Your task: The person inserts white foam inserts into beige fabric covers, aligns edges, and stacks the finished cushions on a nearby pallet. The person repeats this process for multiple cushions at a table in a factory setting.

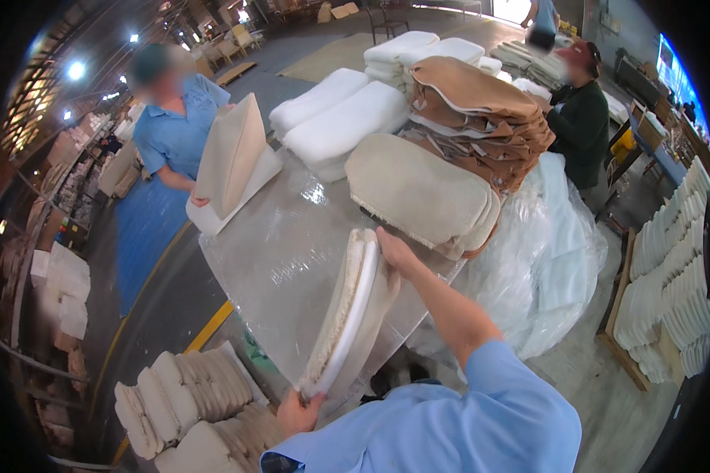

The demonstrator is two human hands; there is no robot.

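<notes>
Between my hands a beige fabric cushion (pixel 377 311) stands on its long edge, tilted, with a white foam-like layer and a frayed fabric edge showing along its side. My left hand (pixel 298 412) grips the near lower end, the thumb lying on it. At the far upper end, my right hand (pixel 396 252) holds the other corner; part of its fingers is hidden behind the cushion. Beneath is a table covered with shiny clear plastic (pixel 272 264). Just beyond my right hand lies a stack of beige fabric pieces (pixel 422 189).
Brown fabric pieces (pixel 477 91) and white padding blocks (pixel 347 118) are piled at the back. Across the table a co-worker (pixel 173 130) holds a beige and white panel (pixel 233 162). Folded beige cushions (pixel 185 394) sit lower left. Plastic-wrapped padding (pixel 540 260) bulges at the right.
</notes>
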